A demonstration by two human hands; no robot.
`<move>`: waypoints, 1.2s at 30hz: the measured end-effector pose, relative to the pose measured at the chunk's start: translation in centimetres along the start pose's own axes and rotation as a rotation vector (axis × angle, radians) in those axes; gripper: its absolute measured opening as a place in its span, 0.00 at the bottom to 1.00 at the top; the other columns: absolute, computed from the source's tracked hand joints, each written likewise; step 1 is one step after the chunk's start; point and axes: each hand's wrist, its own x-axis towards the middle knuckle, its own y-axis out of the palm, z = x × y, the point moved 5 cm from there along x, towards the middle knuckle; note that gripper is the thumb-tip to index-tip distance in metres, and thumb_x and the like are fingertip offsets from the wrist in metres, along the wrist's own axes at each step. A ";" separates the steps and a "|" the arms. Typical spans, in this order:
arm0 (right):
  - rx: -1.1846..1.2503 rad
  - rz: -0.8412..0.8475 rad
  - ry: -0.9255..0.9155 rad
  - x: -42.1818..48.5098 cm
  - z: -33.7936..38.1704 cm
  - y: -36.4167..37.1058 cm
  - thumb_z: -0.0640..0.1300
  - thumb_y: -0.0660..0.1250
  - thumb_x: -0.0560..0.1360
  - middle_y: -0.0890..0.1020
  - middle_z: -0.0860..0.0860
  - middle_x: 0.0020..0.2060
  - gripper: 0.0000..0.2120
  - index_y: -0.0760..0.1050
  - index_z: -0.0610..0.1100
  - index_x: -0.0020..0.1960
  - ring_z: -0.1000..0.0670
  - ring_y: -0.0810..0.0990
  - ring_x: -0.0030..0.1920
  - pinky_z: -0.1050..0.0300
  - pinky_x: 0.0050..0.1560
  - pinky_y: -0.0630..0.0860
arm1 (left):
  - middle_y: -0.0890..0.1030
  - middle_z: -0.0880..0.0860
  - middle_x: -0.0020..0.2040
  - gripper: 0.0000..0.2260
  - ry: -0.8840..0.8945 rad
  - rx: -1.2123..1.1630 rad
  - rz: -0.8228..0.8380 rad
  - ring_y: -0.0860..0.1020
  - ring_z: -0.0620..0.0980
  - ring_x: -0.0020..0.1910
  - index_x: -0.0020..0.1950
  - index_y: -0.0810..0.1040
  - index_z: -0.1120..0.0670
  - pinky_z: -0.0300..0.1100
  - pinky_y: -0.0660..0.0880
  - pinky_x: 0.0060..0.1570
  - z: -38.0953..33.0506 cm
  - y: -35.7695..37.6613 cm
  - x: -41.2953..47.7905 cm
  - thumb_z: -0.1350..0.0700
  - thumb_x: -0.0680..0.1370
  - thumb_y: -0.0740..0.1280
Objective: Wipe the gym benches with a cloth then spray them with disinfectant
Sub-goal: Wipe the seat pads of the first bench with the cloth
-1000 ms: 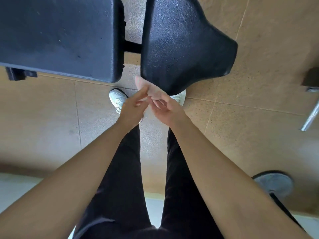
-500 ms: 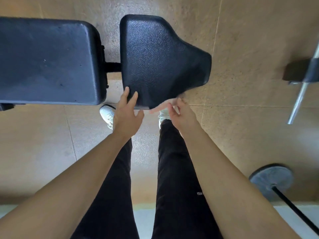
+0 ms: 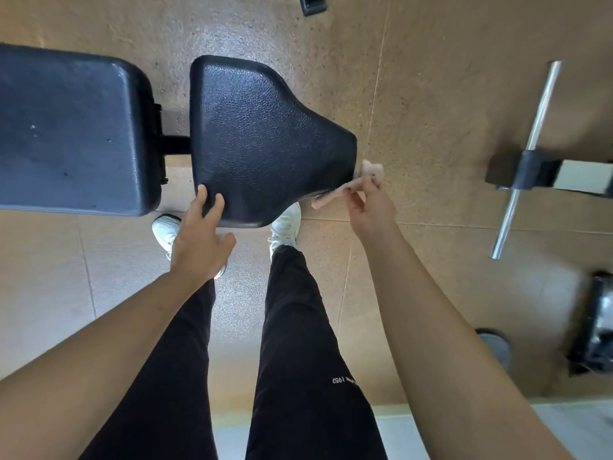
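The black seat pad (image 3: 265,141) of the gym bench is taken as the landmark. Its near left corner is touched by the straight fingers of the left hand (image 3: 199,240), with the thumb spread wide below the pad's edge; nothing is held by that hand. At the pad's narrow right end a pale pink cloth (image 3: 361,184) is pinched between the thumb and fingertips of the right hand (image 3: 371,207) and is pressed against the pad's edge. To the left of the seat pad, joined to it by a short black bracket, the larger back pad (image 3: 73,127) is seen. Under the pad's near edge two white shoes (image 3: 287,227) are partly hidden. Well to the right of the pad a chrome bar (image 3: 527,161) is carried through a black sleeve, and nearer the person a grey weight plate (image 3: 497,346) is laid on the tan floor (image 3: 414,78).
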 end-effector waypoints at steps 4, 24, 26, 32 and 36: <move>0.475 -0.053 0.245 1.8 1.9 0.2 0.34 0.68 0.80 0.84 0.48 0.47 0.08 0.82 0.41 0.57 0.51 0.83 0.48 0.53 0.58 0.81 | 0.50 0.51 0.85 0.35 0.006 0.009 -0.014 0.56 0.54 0.82 0.82 0.62 0.52 0.55 0.69 0.70 0.1 0.3 0.0 0.57 0.77 0.71; 0.010 0.028 0.014 -10.0 -1.8 11.6 0.44 0.69 0.80 0.72 0.58 0.26 0.14 0.77 0.49 0.36 0.57 0.69 0.30 0.59 0.38 0.68 | 0.53 0.45 0.84 0.32 0.111 -0.092 0.100 0.59 0.51 0.81 0.82 0.62 0.48 0.54 0.66 0.74 2.6 -1.6 -0.5 0.56 0.80 0.70; -0.137 0.207 -0.057 -12.0 -2.9 13.1 0.44 0.70 0.79 0.71 0.59 0.22 0.16 0.78 0.49 0.33 0.58 0.68 0.28 0.58 0.38 0.66 | 0.58 0.46 0.83 0.31 0.106 -0.120 0.101 0.60 0.51 0.81 0.82 0.63 0.48 0.54 0.64 0.75 3.8 -2.6 -1.3 0.56 0.80 0.69; -0.118 0.522 -0.102 -18.9 0.0 14.5 0.37 0.68 0.77 0.82 0.39 0.34 0.10 0.85 0.48 0.43 0.51 0.73 0.36 0.50 0.44 0.73 | 0.74 0.51 0.75 0.25 0.128 -0.284 0.097 0.75 0.51 0.68 0.76 0.72 0.49 0.44 0.67 0.68 7.3 -6.0 -5.7 0.58 0.80 0.70; -0.097 0.718 -0.136 -23.4 5.6 15.8 0.45 0.66 0.79 0.87 0.41 0.39 0.10 0.85 0.51 0.56 0.48 0.85 0.50 0.47 0.65 0.76 | 0.78 0.49 0.70 0.22 0.093 -0.487 0.124 0.77 0.50 0.66 0.74 0.75 0.50 0.45 0.69 0.69 9.1 -9.1 -9.1 0.55 0.80 0.71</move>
